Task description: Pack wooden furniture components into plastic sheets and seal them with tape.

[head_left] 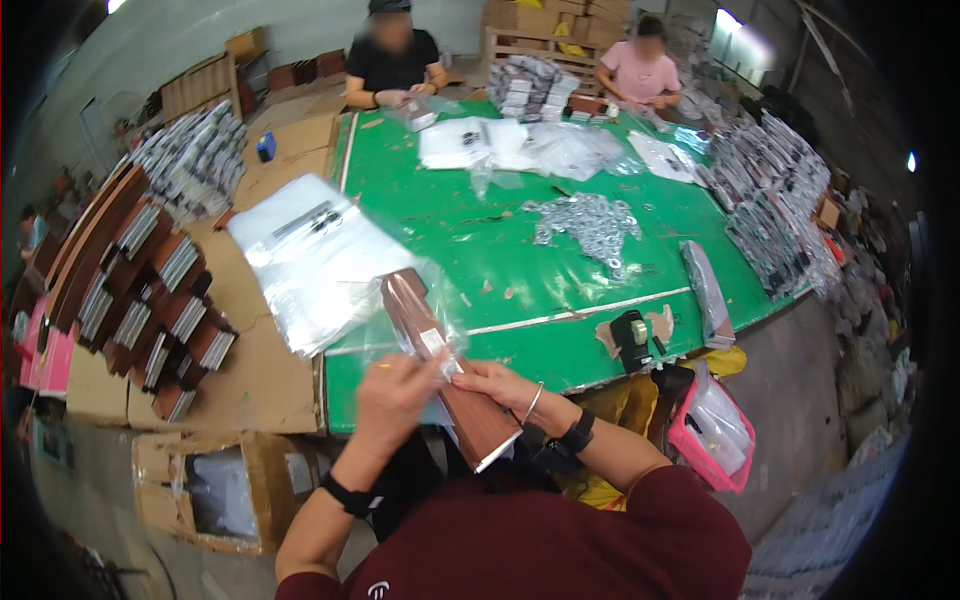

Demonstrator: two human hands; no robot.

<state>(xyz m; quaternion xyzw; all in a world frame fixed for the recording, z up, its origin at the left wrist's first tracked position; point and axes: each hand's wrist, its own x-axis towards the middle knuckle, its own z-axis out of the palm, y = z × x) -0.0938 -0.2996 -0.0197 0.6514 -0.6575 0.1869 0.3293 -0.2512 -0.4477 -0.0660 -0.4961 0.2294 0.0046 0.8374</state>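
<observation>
A long brown wood-grain piece slants across the table's front edge, its pale end toward me. Its far part lies inside a clear plastic bag, and a small white label shows on it near my fingers. My right hand is closed round the middle of the piece from the right. Slightly blurred, my left hand is closed at the piece's left side, its bent fingers at the bag's near edge. A stack of flat clear bags lies just beyond the left hand.
Brown pieces are stacked at left. Small metal parts lie heaped on the green table. Wrapped packs fill the right side; one wrapped piece lies nearer. A pink basket and cardboard box stand below. Two people work across.
</observation>
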